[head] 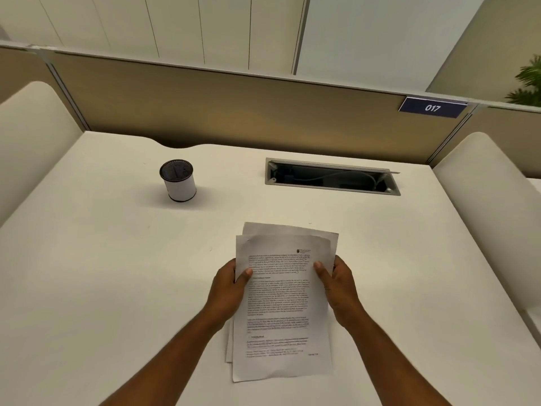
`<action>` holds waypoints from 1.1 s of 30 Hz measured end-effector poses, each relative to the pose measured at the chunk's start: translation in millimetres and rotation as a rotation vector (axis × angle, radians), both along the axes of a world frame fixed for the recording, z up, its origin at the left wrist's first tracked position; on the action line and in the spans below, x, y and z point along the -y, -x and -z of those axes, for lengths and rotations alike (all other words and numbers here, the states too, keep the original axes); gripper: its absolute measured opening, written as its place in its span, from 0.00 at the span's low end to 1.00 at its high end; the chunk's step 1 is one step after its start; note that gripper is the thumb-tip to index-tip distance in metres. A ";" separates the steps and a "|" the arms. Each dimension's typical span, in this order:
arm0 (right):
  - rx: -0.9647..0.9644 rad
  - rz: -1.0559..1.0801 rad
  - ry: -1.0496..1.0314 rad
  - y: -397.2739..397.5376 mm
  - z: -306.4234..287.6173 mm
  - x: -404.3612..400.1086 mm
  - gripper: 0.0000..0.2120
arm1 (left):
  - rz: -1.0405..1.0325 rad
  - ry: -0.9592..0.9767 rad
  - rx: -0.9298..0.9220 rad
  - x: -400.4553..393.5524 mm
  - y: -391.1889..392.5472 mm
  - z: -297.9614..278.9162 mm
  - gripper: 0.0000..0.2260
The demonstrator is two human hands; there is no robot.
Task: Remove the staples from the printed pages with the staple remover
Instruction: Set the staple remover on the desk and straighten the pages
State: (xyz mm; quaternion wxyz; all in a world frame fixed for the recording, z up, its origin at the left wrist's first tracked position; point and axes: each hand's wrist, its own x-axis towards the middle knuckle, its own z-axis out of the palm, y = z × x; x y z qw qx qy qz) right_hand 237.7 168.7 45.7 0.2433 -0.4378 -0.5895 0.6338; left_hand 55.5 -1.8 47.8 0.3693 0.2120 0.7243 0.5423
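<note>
The printed pages point(281, 300) are light, floppy sheets held just above the bench point(117, 273), the left hand point(229, 284) and right hand point(335, 281) each pinching a side edge, thumbs on top. Their long axis runs away from the person, text upright. They look best gripped near a corner; no staple remover shows.

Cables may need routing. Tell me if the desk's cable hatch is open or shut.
Open: the hatch shows a dark cavity with a cable inside, its lid raised along the far edge.
</note>
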 end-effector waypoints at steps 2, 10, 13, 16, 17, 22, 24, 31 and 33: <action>-0.020 0.045 -0.068 3.1 -10.9 6.7 0.09 | -0.046 -0.030 -0.064 -1.6 -1.3 -10.5 0.10; -0.211 0.158 -0.397 21.8 -66.6 30.6 0.11 | -0.188 -0.349 -0.244 -8.5 -0.6 -63.4 0.08; -0.263 0.176 -0.436 23.4 -77.7 36.0 0.17 | -0.210 -0.439 -0.286 -9.0 1.2 -76.9 0.09; -0.283 0.173 -0.447 24.3 -81.9 38.0 0.16 | -0.214 -0.479 -0.285 -10.4 1.0 -79.9 0.10; -0.280 0.173 -0.444 24.8 -82.6 38.8 0.17 | -0.214 -0.478 -0.283 -10.8 0.5 -79.0 0.10; -0.260 0.159 -0.391 22.4 -74.9 42.0 0.20 | -0.212 -0.425 -0.267 -9.5 -2.6 -65.8 0.12; -0.263 0.156 -0.363 20.8 -67.7 41.0 0.23 | -0.187 -0.400 -0.240 -9.5 -2.6 -62.3 0.13; -0.181 0.164 -0.307 22.6 -49.9 33.4 0.21 | -0.127 -0.347 -0.265 -12.0 1.9 -54.8 0.18; -0.128 0.159 -0.276 22.8 -43.9 29.7 0.18 | -0.127 -0.312 -0.263 -13.0 2.9 -49.3 0.16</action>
